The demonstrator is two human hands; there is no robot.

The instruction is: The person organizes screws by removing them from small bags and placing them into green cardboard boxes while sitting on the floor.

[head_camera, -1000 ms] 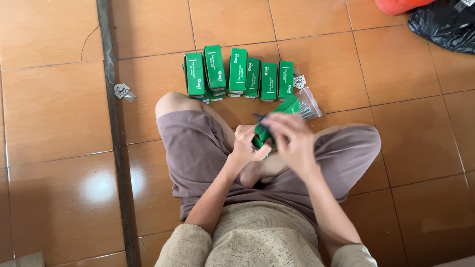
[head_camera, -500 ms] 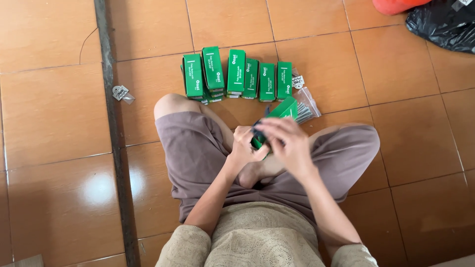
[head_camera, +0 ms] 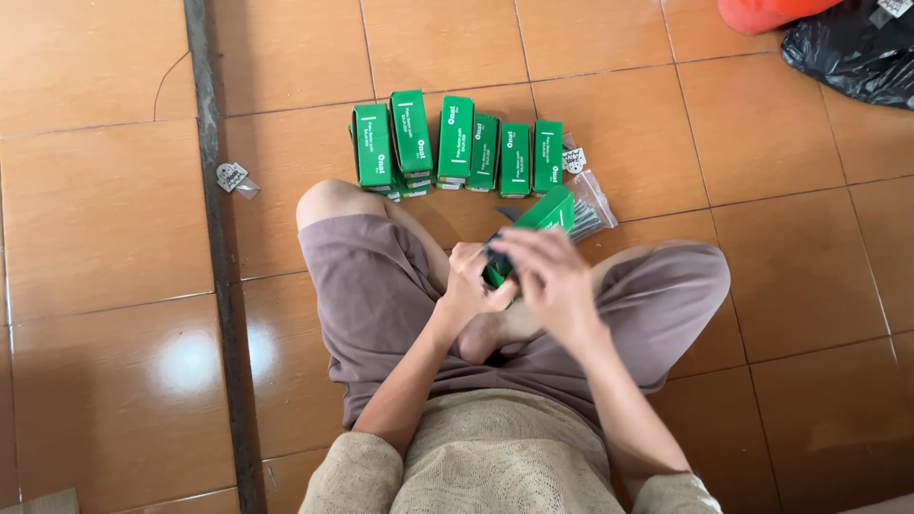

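The left hand point(head_camera: 468, 284) and right hand point(head_camera: 550, 276) are gripping a green box point(head_camera: 539, 217) above the lap, working its near end; the next move calls for steady fingers. More boxes point(head_camera: 455, 145) are lying on the floor point(head_camera: 114, 209).

Boxes point(head_camera: 457, 148) on floor point(head_camera: 105, 209) beyond knees

Box row point(head_camera: 457, 152) ahead; bare tiles point(head_camera: 105, 219) leftward

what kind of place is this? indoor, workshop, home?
Probably a home floor or informal packing spot, not a fitted workshop. The person sits cross-legged on glazed orange floor tiles, green boxes rowed on the floor ahead, a black plastic bag in the corner. No bench shows.
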